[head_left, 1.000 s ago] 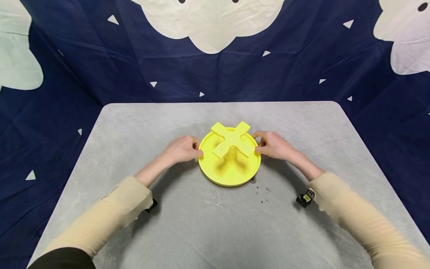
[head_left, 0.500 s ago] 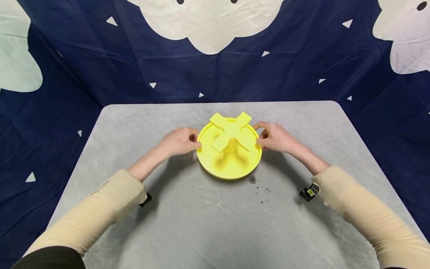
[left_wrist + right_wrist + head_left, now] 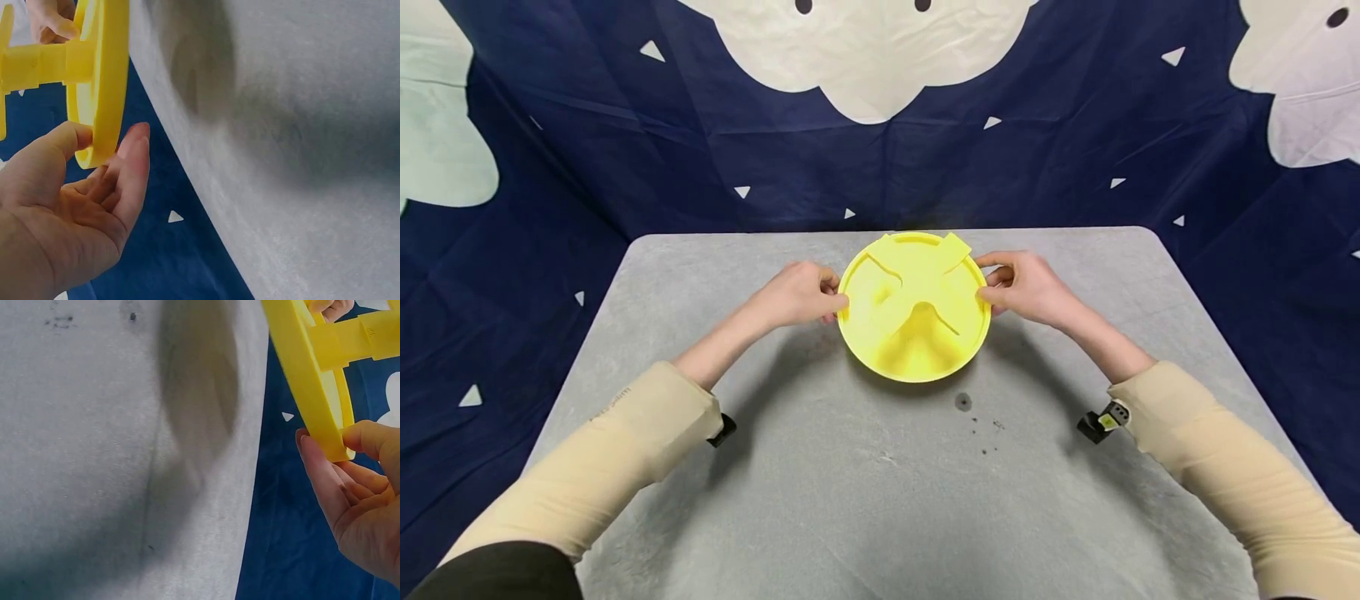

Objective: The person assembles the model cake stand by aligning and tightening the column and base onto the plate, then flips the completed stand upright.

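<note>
Between both hands is a yellow round dish (image 3: 887, 357) with a low rim, a central post (image 3: 47, 65) and a cross-shaped top (image 3: 920, 279). My left hand (image 3: 801, 293) pinches the rim on the left, thumb inside and fingers outside. On the opposite side my right hand (image 3: 1028, 287) pinches the rim in the same way. Both wrist views show the dish raised off the table and tilted, its shadow lying apart from it. In the head view the cross covers part of the dish's inner floor.
Beneath is a grey table (image 3: 850, 492) with rounded far corners. A round dark spot (image 3: 963, 402) and several small specks mark its surface near the dish. Dark blue cloth (image 3: 685, 150) with white cloud shapes hangs behind and at both sides.
Both hands have moved away from me toward the table's far edge, carrying the dish. The dish has tilted, so its inner face turns more toward the head camera. The dark spot is now uncovered.
</note>
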Action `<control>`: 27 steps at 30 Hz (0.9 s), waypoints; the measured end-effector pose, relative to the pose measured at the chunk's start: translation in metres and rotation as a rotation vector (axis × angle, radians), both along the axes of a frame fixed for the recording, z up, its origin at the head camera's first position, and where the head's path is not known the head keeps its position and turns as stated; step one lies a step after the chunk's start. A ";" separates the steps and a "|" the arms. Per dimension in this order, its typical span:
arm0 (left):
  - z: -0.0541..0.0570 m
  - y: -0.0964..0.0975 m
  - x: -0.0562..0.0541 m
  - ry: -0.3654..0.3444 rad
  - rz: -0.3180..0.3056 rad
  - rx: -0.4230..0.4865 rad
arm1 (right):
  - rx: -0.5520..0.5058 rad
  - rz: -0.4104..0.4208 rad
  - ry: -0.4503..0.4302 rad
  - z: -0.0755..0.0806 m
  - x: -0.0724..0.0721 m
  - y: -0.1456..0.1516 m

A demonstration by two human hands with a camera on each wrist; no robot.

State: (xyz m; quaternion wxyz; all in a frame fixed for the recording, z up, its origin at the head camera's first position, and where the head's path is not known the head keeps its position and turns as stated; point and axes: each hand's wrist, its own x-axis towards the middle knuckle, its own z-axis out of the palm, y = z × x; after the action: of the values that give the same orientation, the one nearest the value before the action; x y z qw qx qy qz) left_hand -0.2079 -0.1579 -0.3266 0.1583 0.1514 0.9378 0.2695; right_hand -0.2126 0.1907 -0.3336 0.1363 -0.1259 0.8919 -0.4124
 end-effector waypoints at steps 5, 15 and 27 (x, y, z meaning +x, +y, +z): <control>0.005 -0.001 -0.003 -0.025 -0.008 0.046 | -0.053 -0.017 -0.013 0.007 0.001 0.001; 0.014 -0.002 -0.002 0.046 0.016 0.158 | -0.079 -0.041 0.134 0.018 0.003 0.003; 0.024 -0.002 0.002 0.258 0.013 0.249 | -0.050 -0.083 0.382 0.021 0.009 0.005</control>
State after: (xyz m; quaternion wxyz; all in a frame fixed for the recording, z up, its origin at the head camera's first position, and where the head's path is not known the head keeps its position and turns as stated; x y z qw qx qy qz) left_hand -0.2055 -0.1595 -0.3025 0.0148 0.1968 0.9108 0.3627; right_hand -0.2038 0.1955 -0.3129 -0.0556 -0.1685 0.8954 -0.4084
